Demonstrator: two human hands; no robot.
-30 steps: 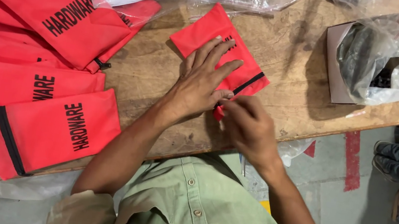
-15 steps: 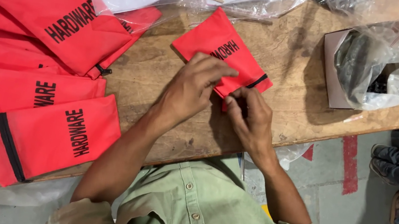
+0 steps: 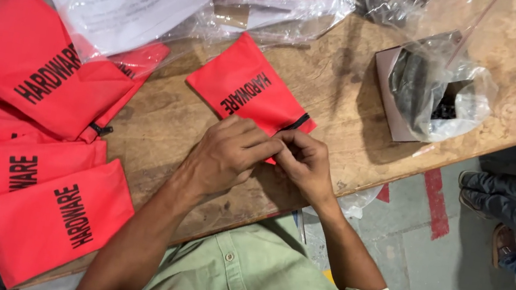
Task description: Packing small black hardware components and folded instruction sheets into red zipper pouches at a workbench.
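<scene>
Both hands have closed in on the near corner of the small red zip pouch [image 3: 249, 92], which has slid a little toward the person since a second ago. The left hand [image 3: 226, 154] no longer lies flat on the cloth; its fingers [image 3: 258, 145] are now curled together, pinching the pouch edge at the black zipper end. The right hand [image 3: 306, 162] meets them fingertip to fingertip, clamped on the same corner. Beyond the fingers the pouch lies flat on the wooden table [image 3: 342, 82]. The work has gone from steadying the pouch to handling its zipper end.

A stack of larger red pouches [image 3: 27, 185] lies to the left, well apart from the hands.
</scene>
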